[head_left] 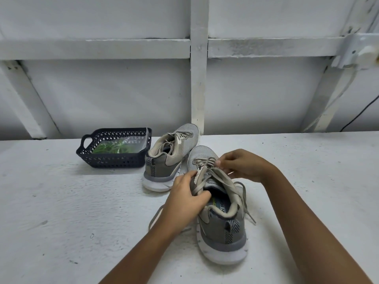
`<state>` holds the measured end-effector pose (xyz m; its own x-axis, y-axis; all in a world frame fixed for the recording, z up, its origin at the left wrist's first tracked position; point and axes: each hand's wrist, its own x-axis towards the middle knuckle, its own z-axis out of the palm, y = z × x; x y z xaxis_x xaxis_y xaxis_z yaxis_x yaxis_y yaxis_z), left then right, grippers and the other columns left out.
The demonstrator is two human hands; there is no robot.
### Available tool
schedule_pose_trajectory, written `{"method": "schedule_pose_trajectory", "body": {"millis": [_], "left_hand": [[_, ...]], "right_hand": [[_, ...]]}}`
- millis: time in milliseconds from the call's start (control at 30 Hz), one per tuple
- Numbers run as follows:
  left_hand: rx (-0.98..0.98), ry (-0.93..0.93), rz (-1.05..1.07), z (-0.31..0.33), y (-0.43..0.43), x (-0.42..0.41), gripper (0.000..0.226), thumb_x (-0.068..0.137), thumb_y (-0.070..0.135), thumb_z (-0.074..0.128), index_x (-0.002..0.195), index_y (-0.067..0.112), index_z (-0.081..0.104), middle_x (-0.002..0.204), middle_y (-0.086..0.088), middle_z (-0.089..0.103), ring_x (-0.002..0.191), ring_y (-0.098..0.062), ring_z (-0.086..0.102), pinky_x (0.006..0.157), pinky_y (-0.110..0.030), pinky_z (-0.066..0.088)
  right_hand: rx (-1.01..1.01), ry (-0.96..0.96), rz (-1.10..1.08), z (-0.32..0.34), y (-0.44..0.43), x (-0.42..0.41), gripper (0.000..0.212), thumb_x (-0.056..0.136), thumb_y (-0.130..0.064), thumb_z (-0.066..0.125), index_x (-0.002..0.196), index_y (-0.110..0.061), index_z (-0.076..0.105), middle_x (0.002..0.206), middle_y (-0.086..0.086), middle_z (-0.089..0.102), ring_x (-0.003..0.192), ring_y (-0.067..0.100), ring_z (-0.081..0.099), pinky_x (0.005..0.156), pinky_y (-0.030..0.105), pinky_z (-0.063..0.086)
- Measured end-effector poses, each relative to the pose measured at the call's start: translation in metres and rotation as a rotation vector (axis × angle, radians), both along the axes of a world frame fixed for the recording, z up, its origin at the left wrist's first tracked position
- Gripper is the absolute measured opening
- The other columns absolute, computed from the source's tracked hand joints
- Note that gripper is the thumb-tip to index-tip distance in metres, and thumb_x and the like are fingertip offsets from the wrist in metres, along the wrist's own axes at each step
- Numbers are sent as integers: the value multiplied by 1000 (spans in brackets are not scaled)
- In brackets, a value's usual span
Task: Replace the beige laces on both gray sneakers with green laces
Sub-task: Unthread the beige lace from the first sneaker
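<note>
Standing on white table point(61, 201): dark basket point(114, 159) holding bagged green laces point(110, 149), far sneaker point(168, 158) just beside it, near sneaker point(225, 224) heel toward viewer. Left hand point(184, 199) grips near sneaker's tongue; right hand point(244, 165) pinches its loosened beige lace point(223, 181) at the eyelets.

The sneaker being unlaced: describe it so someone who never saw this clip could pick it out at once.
On the white table, look right of the dark basket. It is the nearer sneaker, heel toward the camera, gripped by the left hand while the right hand pinches its beige lace; the far sneaker beside the basket is untouched.
</note>
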<state>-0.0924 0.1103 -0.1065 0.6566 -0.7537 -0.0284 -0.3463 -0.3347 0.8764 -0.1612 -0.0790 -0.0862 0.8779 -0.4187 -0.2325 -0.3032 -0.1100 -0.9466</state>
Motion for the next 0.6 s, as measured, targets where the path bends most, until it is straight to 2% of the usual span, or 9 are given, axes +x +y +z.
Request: {"method": "schedule_pose_trajectory", "body": {"millis": [100,267,333,433,500,600], "left_hand": [[-19,15,18,0,0,-1,77,60,40,50,136,27,44,130,8,45,116,-9,50,102,-37,42],[-32,33,30,-1,1,-3,74,61,39,50,134,26,45,127,6,46,111,-13,53,101,-36,43],[-33,37,35,-1,1,-2,74,61,39,50,134,26,46,126,6,46,111,-13,53,100,-35,43],[-43,44,48,-1,1,-4,74,61,39,50,134,26,47,127,6,47,111,-13,54,101,-35,42],[-58,40,49,-2,1,-4,71,61,39,50,132,27,49,125,6,48,111,-13,54,101,-36,42],[-71,46,54,-4,1,-4,70,61,38,50,130,26,51,124,5,49,109,-14,56,101,-37,43]], "right_hand": [[-18,-76,-7,-7,-1,0,11,90,-5,59,81,-8,64,73,4,58,62,8,54,56,16,48],[233,-175,-268,-17,7,3,24,99,-16,47,78,-7,55,67,5,54,42,4,51,42,15,39],[249,-164,-321,-19,6,5,27,99,-23,47,79,-7,56,66,5,55,43,6,51,42,17,38],[207,-109,-191,-15,2,-4,26,93,-27,56,82,-5,63,66,3,57,55,9,51,51,19,41],[129,-94,-85,-14,1,-10,15,89,-16,61,80,-6,66,68,4,57,61,11,52,57,21,43],[54,-139,-129,-14,6,-9,14,92,-8,57,78,-8,62,68,3,60,58,10,55,53,18,45]]}}
